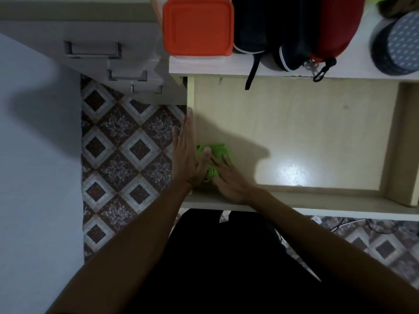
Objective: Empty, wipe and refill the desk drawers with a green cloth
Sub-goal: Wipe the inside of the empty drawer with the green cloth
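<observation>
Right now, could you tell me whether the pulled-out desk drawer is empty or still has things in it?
Empty apart from the green cloth. The drawer shows bare floor; the right hand presses the cloth in its near left corner.

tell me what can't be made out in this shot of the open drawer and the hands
- Crumpled green cloth, head view: partly covered by the left hand and right hand.
- Pale wooden drawer: its right side is cut off by the frame edge.
- Round dotted grey tin: cut by the right edge, blurred.
- Square orange plastic lid: the box under it is hidden.
</observation>
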